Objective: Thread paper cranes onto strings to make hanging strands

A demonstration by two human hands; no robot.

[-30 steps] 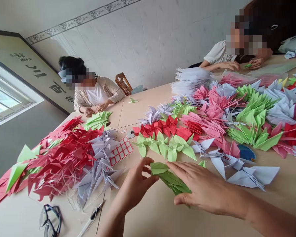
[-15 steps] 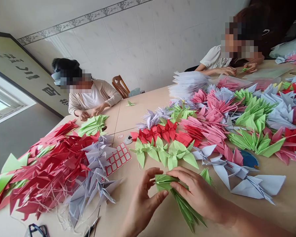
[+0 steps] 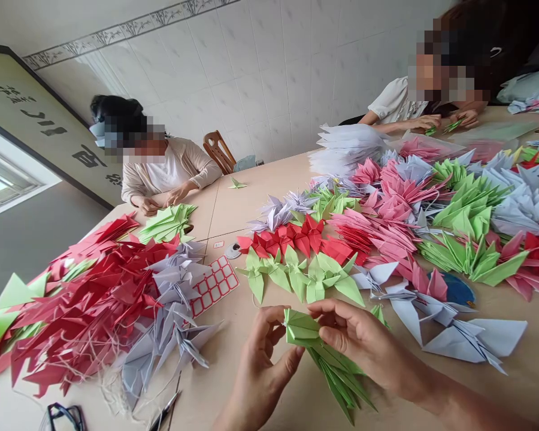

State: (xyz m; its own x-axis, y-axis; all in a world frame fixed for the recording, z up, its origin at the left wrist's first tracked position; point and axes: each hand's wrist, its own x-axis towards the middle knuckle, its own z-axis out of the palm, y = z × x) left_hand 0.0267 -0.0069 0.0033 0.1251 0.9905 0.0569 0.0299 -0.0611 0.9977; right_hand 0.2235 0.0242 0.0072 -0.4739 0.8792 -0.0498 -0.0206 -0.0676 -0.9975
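Observation:
Near the front edge of the table, my left hand point(image 3: 269, 365) pinches the left end of a folded green paper bundle point(image 3: 302, 328) between thumb and fingers. My right hand point(image 3: 363, 341) grips the same bundle from the right, thumb on top and fingers behind it. Several narrow green folded points point(image 3: 341, 383) fan out below my right hand toward the lower right. Just beyond my hands lies a row of light green folded paper flowers point(image 3: 314, 278), with red ones point(image 3: 291, 238) behind it.
Red folded papers point(image 3: 90, 305) and grey-lilac ones point(image 3: 175, 311) heap at left, by a tweezer-like tool point(image 3: 165, 412) and glasses point(image 3: 63, 416). White-blue pieces point(image 3: 458, 329) lie right. Mixed paper piles point(image 3: 462, 203) fill the back right. Two people point(image 3: 168, 167) point(image 3: 402, 105) sit across the table.
My right thumb has lifted slightly and shifted right along the green bundle, showing more of its upper face. The view has tilted a little. The person at back right has parted their hands slightly.

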